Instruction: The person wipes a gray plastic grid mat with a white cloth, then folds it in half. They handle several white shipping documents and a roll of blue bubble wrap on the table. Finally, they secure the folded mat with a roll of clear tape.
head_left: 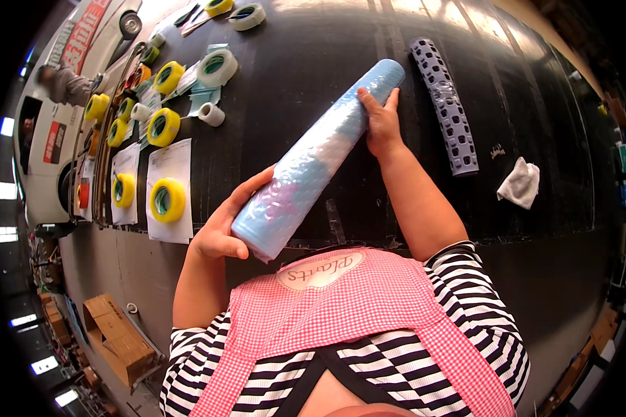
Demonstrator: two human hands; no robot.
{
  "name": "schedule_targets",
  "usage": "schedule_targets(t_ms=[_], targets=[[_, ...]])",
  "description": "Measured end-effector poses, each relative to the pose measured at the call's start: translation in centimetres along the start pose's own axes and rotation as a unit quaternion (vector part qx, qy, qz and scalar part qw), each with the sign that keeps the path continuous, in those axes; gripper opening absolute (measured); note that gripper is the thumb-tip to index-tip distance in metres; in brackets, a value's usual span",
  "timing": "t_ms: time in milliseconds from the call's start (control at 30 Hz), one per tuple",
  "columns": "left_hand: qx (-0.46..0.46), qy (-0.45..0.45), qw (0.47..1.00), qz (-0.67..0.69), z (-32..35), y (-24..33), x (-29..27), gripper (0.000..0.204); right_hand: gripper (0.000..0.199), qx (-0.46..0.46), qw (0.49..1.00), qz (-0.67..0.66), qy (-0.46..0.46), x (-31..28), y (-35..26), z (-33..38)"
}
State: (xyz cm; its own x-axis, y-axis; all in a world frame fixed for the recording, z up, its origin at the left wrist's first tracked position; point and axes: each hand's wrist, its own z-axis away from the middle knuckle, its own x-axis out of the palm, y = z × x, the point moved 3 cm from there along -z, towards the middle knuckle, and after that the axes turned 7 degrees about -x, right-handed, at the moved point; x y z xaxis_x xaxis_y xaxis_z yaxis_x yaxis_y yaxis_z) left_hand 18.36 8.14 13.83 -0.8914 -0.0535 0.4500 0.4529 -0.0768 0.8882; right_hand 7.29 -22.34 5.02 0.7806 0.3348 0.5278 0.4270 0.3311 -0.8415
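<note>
A long roll of pale blue, white and lilac mat (306, 167), shiny as if wrapped in clear film, lies slantwise across my two hands over the near edge of the black table. My left hand (224, 224) cups its lower near end, thumb toward me. Close to the far upper end, my right hand (381, 121) grips the roll from the right side, fingers round it. Off to the right lies a second roll, a grey-lilac mat with dark holes (446, 104), with clear tape round its middle; neither hand touches it.
Several yellow tape rolls (167, 199) stand at the left, some on white paper sheets (178, 157). A wide clear tape roll (217, 67) is farther back. A crumpled white cloth (519, 183) lies right on the black table (535, 125). A cardboard box (118, 337) sits on the floor; a person (69, 85) is far left.
</note>
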Motion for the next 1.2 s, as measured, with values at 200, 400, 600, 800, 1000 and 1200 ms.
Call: schedule_targets(t_ms=[200, 400, 600, 800, 1000, 1200], targets=[[0.18, 0.036, 0.981, -0.06, -1.8, 9.5, 7.4, 0.095, 0.078, 0.068, 0.993, -0.006, -0.098, 3.1, -3.4, -1.5], [0.162, 0.077, 0.975, -0.135, -2.2, 16.2, 13.0, 0.089, 0.066, -0.309, 0.806, 0.459, -0.211, 6.2, -13.9, 11.4], [0.202, 0.018, 0.951, -0.232, -5.0, 19.4, 14.6, 0.051, 0.086, -0.673, 0.617, 0.148, -0.38, 13.4, -23.8, 16.7], [0.464, 0.004, 0.859, -0.218, -8.8, 20.9, 15.8, 0.06, 0.064, -0.688, 0.639, 0.224, -0.262, 16.2, -27.0, 16.3], [0.567, -0.028, 0.717, -0.406, -10.0, 21.1, 13.6, 0.061, 0.052, -0.713, 0.58, 0.281, -0.276, 16.6, -28.9, 16.2], [0.554, -0.043, 0.69, -0.465, -9.8, 22.8, 13.0, 0.047, 0.052, -0.677, 0.538, 0.322, -0.387, 17.5, -30.1, 15.0]])
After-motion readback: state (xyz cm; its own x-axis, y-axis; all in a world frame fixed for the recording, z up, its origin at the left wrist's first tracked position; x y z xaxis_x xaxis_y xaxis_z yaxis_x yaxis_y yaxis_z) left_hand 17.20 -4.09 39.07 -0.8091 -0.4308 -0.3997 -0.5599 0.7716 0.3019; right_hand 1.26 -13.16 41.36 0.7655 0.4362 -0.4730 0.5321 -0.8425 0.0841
